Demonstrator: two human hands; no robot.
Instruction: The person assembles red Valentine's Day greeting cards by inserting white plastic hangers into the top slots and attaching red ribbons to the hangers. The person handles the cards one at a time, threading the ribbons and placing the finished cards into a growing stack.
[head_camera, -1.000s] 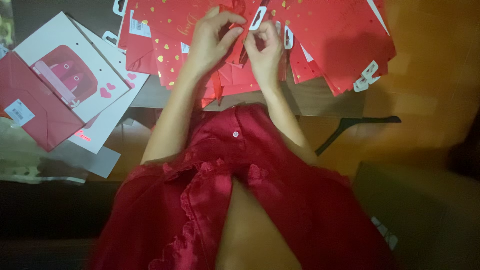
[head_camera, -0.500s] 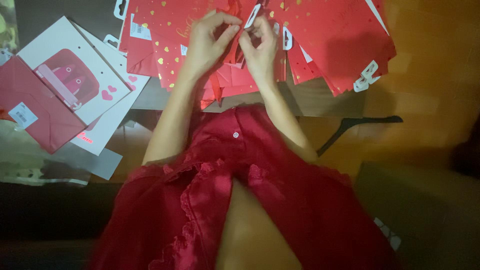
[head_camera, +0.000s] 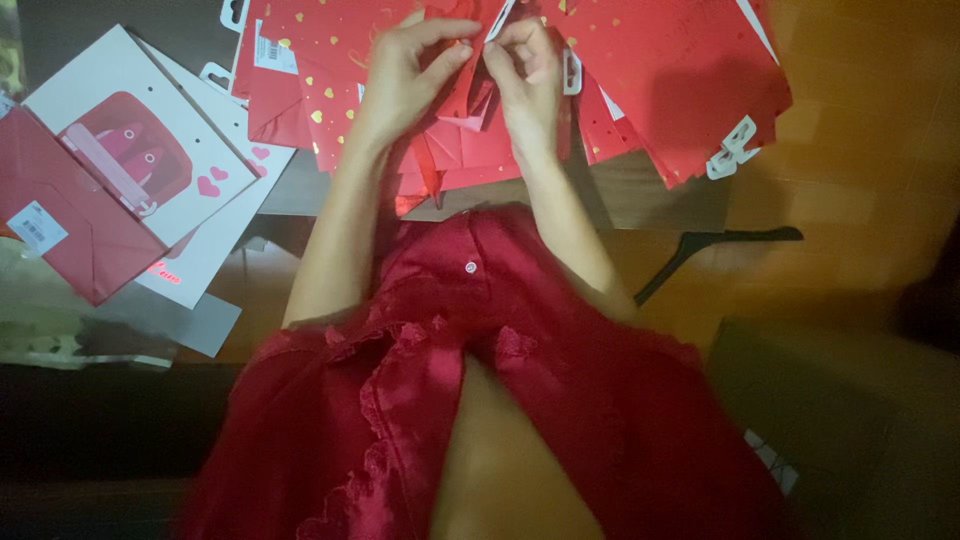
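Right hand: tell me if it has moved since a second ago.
Yes. The right hand has closed leftward on the left hand, judged against the red gold-spotted sheets; both now pinch the same small red piece.

A wooden floor (head_camera: 860, 150) of warm orange-brown colour is seen on the right side, lit more strongly than the rest. A low wooden table (head_camera: 640, 195) is placed at the top middle. A black hanger (head_camera: 715, 245) is laid on the floor beside it. The lower part is kept in deep shadow.
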